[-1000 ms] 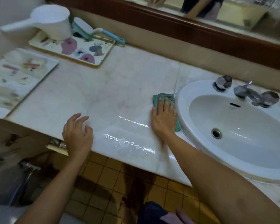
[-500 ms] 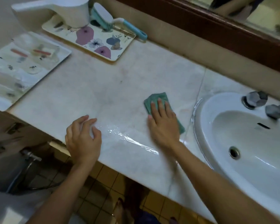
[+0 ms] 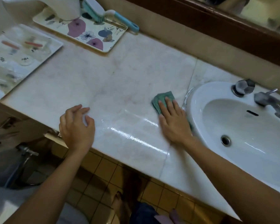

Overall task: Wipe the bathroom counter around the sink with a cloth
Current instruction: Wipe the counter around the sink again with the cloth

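Note:
A folded green cloth [image 3: 162, 98] lies flat on the pale marble counter [image 3: 120, 81], just left of the white sink [image 3: 199, 94]. My right hand [image 3: 173, 122] presses down on the cloth with fingers flat, covering most of it; the cloth's far corner shows beyond my fingertips. My left hand [image 3: 76, 126] rests on the counter's front edge with fingers loosely curled, holding nothing. A wet, shiny streak [image 3: 136, 136] runs across the counter between my two hands.
A floral tray [image 3: 94, 36] at the back left carries a white scoop [image 3: 60, 7] and a blue-handled brush [image 3: 121, 18]. A second tray [image 3: 23, 57] with small items lies at the far left. Metal taps [image 3: 242, 88] stand behind the basin. A wood-framed mirror [image 3: 217, 25] runs along the wall.
My right hand has slid the cloth rightward, back against the sink's rim. My left hand stays on the front edge. The view has shifted slightly.

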